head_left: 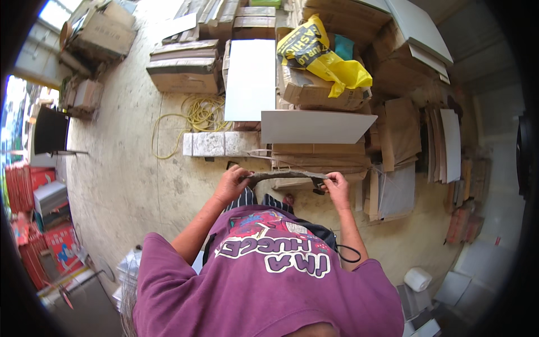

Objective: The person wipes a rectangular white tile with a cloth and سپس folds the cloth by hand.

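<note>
"From the left hand (pixel 231 182) to the right hand (pixel 335 186), what runs across?"

"One dark strip (pixel 286 174), held up in front of the purple shirt (pixel 224 297). Its long axis goes side to side, with a slight bow away from the body."

"Which of the two hands is nearer to it?"

"Neither, since both touch it. It leads rightward from the left fingers and leftward from the right ones."

"And how do the fingers stand?"

"On the left, pinched narrow on one end of the strip. On the right, pinched on the other end, with a small black piece (pixel 319 190) just beside them; whether that is joined to the strip, I can't tell."

"Count the rest, left to right."

"One black chair (pixel 50 130). One coil of yellow rope (pixel 203 114) on the floor (pixel 123 185). One white-wrapped pack (pixel 208 144) near the rope. Then one long white panel (pixel 251 78), and one grey-white panel (pixel 314 127) over the cartons (pixel 320 149). One yellow bag (pixel 348 73) beyond that panel. Farther right, one white roll (pixel 418 279)."

"How many cartons?"

"Too many overlap for a sure count."
</note>
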The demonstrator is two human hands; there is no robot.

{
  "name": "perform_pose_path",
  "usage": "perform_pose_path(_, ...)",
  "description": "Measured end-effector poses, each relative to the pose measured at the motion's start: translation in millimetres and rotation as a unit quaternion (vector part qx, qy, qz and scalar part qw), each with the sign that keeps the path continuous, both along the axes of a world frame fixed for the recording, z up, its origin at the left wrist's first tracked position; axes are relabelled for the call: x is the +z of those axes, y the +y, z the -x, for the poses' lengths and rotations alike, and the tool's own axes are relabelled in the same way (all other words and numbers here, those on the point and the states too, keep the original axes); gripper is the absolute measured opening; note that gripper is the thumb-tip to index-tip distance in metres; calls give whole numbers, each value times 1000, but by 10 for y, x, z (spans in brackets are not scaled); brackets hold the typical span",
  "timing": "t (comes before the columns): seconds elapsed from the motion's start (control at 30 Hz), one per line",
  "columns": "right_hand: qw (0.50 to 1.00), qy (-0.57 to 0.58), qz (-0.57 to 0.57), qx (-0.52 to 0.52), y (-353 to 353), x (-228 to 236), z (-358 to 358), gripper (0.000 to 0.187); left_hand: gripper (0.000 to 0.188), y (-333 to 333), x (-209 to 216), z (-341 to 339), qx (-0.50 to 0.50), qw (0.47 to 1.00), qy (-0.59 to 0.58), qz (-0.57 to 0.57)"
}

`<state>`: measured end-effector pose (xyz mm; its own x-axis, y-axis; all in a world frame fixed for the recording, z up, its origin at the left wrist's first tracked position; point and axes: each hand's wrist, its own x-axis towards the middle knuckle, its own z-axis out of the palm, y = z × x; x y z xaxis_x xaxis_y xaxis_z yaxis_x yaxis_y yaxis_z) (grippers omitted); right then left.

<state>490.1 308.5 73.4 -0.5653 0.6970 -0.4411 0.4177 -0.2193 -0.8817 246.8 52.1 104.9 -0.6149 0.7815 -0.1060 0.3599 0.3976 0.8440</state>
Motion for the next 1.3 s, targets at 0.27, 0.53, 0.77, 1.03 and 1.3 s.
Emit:
perform_pose_path(0.27,987,27,-70,141,31,276,-78,6,8,-436,149,-906,226,973,36,-36)
perform_pose_path(0.53,971,55,-68,223,-29,573,-143,5,7,-625,217,-1622,350,931,65,-78)
perform_pose_path(0.77,966,100,-44,236,-295,737,-30,4,7,-931,119,-1691,402,906,-41,-125)
perform_pose_path(1.03,955,95,-36,280,-875,653,418,5,11,-1439,483,-1583,380,904,-102,-167)
perform_pose_path(1.3,942,75,-76,319,-1640,808,865,6,7,-2276,468,-1388,421,856,-220,-202)
